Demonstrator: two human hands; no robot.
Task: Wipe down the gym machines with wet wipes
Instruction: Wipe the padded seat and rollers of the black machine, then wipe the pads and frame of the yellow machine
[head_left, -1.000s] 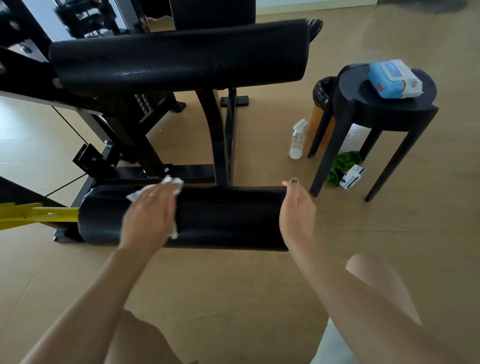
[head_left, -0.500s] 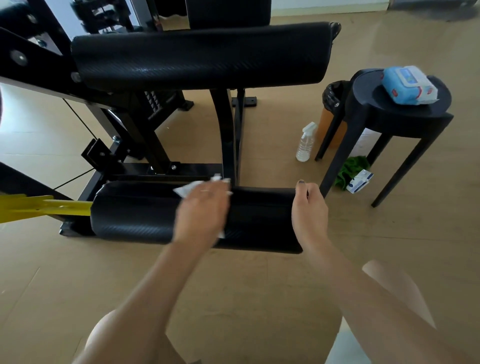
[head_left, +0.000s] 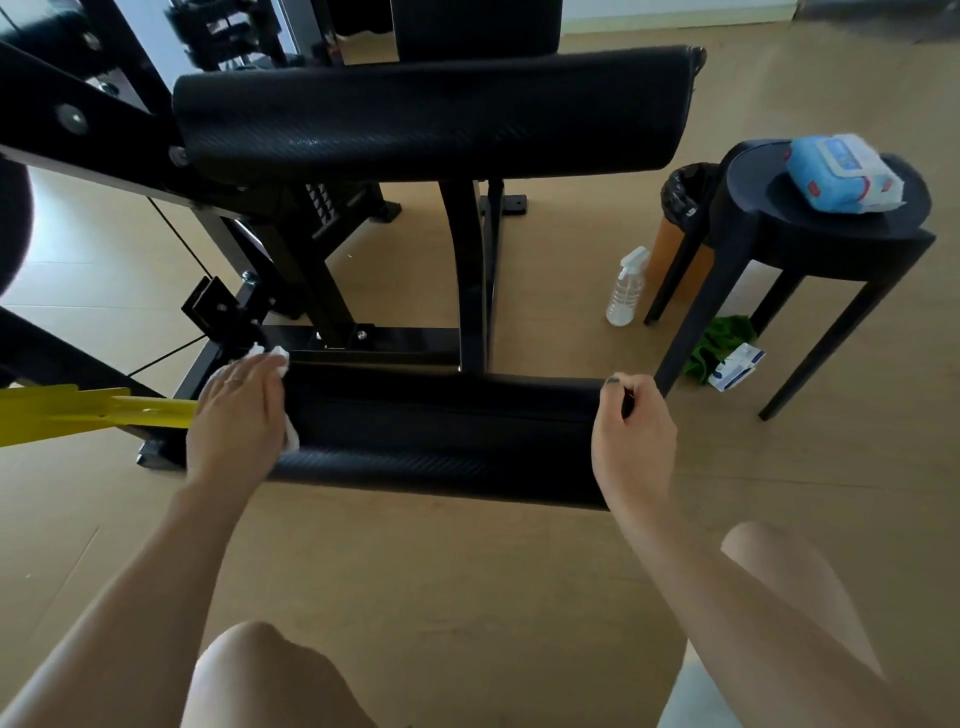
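Observation:
The gym machine has a lower black roller pad (head_left: 441, 436) lying across the middle and a larger upper pad (head_left: 426, 114) above it. My left hand (head_left: 236, 415) lies over a white wet wipe (head_left: 282, 357) and holds it against the lower pad's left end; the wipe peeks out past my fingertips and beside my palm. My right hand (head_left: 631, 431) grips the pad's right end, thumb on top.
A black stool (head_left: 810, 249) at the right carries a blue pack of wipes (head_left: 844, 174). Beside it are a spray bottle (head_left: 626, 288), a lined bin (head_left: 685, 208), a green cloth (head_left: 719, 345) and a small packet (head_left: 737, 366). A yellow bar (head_left: 78, 413) juts in from the left.
My left hand slid the wipe from the pad's middle back to its left end. My right hand kept its grip on the right end.

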